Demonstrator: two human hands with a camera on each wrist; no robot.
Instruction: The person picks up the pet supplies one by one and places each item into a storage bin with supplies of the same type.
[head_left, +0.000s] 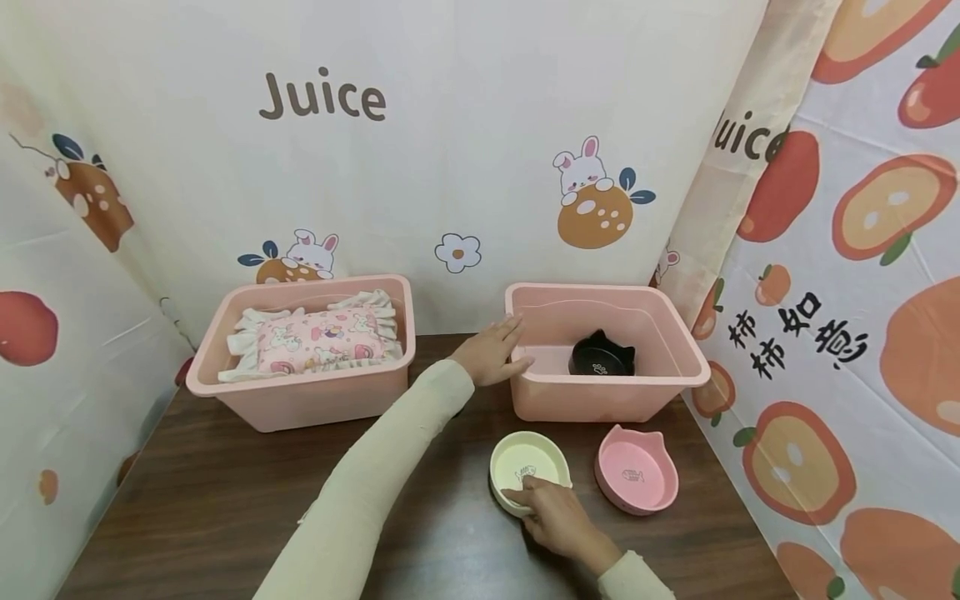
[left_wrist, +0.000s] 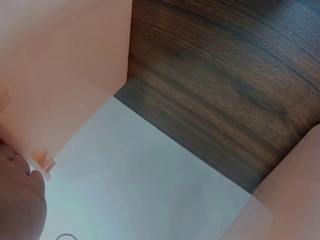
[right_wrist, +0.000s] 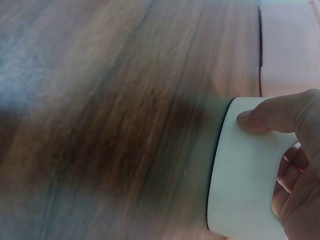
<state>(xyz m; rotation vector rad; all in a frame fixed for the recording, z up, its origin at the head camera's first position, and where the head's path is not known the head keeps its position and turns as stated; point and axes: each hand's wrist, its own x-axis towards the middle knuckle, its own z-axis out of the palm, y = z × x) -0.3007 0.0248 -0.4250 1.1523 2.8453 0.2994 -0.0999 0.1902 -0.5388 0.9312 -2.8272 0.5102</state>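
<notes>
At the left rim of the right-hand pink bin (head_left: 600, 400), my left hand (head_left: 487, 354) grips the edge, thumb over the rim; the left wrist view shows fingers (left_wrist: 22, 192) curled close to the lip. My right hand (head_left: 558, 517) pinches the near side of a pale yellow-green pet bowl (head_left: 528, 454) with a fishbone print. In the right wrist view the thumb (right_wrist: 260, 120) presses the bowl's outer wall (right_wrist: 245, 175), fingers on the other side. A pink cat-eared bowl (head_left: 637, 475) stands to the right. Inside the right-hand bin sits a black cat-eared bowl (head_left: 600, 354).
Another pink bin (head_left: 330, 400) stands back left, holding a frilled pink cushion (head_left: 322, 337). Both bins are on a dark wooden table (head_left: 247, 500). Printed cloth hangs behind them as a backdrop (head_left: 465, 150), and fruit-patterned cloth (head_left: 840, 275) borders the right side.
</notes>
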